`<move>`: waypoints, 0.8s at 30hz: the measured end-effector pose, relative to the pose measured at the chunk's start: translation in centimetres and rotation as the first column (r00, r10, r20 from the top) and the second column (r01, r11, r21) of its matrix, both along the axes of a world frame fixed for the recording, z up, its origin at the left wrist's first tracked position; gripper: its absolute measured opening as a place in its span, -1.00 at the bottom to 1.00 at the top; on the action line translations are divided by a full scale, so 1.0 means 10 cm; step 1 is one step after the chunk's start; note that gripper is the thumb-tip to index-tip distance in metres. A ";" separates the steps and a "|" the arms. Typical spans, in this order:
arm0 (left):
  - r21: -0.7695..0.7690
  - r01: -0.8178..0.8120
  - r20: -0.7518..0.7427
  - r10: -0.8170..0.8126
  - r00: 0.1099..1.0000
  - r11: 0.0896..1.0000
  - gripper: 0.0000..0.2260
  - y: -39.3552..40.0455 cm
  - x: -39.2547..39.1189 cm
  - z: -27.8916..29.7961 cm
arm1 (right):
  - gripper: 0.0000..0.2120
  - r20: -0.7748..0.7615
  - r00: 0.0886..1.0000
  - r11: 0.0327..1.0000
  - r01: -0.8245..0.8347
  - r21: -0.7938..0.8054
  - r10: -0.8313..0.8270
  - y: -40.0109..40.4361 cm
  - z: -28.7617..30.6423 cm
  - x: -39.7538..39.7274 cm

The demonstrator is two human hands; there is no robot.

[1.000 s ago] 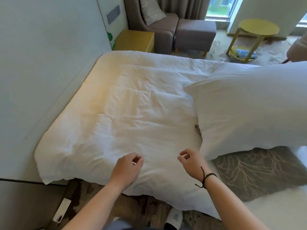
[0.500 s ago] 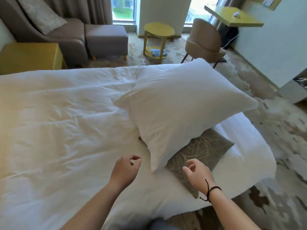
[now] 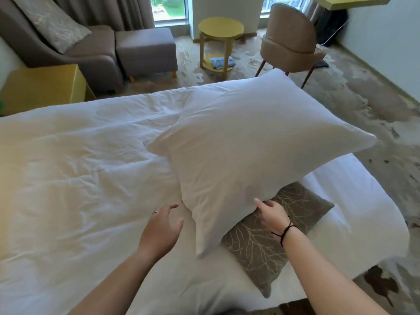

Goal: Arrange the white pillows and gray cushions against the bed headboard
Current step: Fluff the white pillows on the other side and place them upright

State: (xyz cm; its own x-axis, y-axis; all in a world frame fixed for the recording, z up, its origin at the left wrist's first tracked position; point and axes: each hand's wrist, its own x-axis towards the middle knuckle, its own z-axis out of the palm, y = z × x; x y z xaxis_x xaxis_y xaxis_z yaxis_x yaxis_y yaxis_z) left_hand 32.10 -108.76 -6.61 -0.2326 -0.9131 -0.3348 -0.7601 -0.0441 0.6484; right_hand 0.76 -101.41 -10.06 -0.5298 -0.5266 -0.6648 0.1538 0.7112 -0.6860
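Daylight from the windows fell across a carpeted hotel room where a wide bed under a rumpled white duvet (image 3: 86, 178) filled the foreground, with a grey upholstered armchair (image 3: 68, 48) and matching footstool (image 3: 145, 47), a round yellow side table (image 3: 220, 30) and a tan tub chair (image 3: 288, 44) beyond it. On the bed's right part a plump white rectangular pillow (image 3: 250, 151) lay slantwise, its near end propped on a flat grey square cushion with a pale branch pattern (image 3: 284, 223), so the pillow sat tilted rather than flat and its far corner jutted past the mattress edge. No headboard showed from the head camera, so both task pieces appeared to be well away from their final place. The left hand (image 3: 162, 228) hovered just beside the pillow's near left edge, fingers spread and relaxed, its grip released and holding nothing. The right hand (image 3: 271, 214), a dark cord at its wrist, reached over the cushion with straight fingers touching the pillow's lower right edge; its grip was likewise released, not yet closed on the fabric. Placed on either side of the near end, the hands seemed set to take the pillow by both edges, sensible for something so bulky and soft. Lifting it would free the cushion beneath. Another patterned grey cushion (image 3: 50, 21) leaned in the armchair.
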 end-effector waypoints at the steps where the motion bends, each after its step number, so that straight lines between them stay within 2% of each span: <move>1: -0.014 0.014 0.020 -0.013 1.000 1.000 -0.60 -0.05 -0.10 0.03 | -0.32 0.096 0.992 0.996 0.086 -0.028 -0.083 -0.09 -0.03 -0.13; 3: -0.050 0.062 0.063 -0.058 0.996 0.997 -0.57 -0.13 -0.34 0.10 | -0.31 0.283 0.935 0.969 0.238 -0.059 -0.213 -0.25 -0.07 -0.37; 6: -0.083 0.130 0.091 -0.122 0.988 0.988 -0.54 -0.19 -0.76 0.20 | -0.47 0.474 0.840 0.932 0.349 -0.095 -0.265 -0.40 -0.10 -0.68; 7: -0.091 0.152 0.095 -0.144 0.985 0.984 -0.53 -0.20 -0.90 0.22 | -0.47 0.509 0.815 0.923 0.373 -0.096 -0.277 -0.46 -0.12 -0.74; 11: -0.087 0.264 0.120 -0.252 0.960 0.961 -0.51 -0.12 -1.29 0.23 | -0.29 0.603 0.739 0.892 0.441 -0.096 -0.300 -0.65 -0.27 -0.87; 13: -0.061 0.316 0.149 -0.304 0.941 0.947 -0.49 -0.07 -1.36 0.20 | -0.32 0.608 0.720 0.868 0.487 -0.099 -0.335 -0.72 -0.35 -0.87; 17: -0.045 0.351 0.199 -0.336 0.921 0.935 -0.48 -0.08 -1.45 0.18 | -0.56 0.554 0.708 0.825 0.562 -0.067 -0.437 -0.83 -0.40 -0.84; 20: -0.076 0.363 0.252 -0.334 0.908 0.929 -0.47 -0.16 -1.59 0.20 | -0.80 0.458 0.753 0.815 0.571 -0.099 -0.472 -0.89 -0.32 -0.79; 24: -0.209 0.446 0.371 -0.351 0.860 0.870 -0.41 -0.24 -1.83 0.28 | -0.94 0.329 0.848 0.860 0.485 -0.160 -0.416 -0.82 -0.06 -0.65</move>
State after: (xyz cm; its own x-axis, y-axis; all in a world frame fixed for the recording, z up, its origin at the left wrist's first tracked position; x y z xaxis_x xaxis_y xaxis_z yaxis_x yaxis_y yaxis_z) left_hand 13.83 -111.17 -3.83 -0.5235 -0.8287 -0.1980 -0.8348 0.4525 0.3137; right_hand -5.70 -109.58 -10.69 -0.5607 -0.4284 -0.7085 0.6232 0.3450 -0.7018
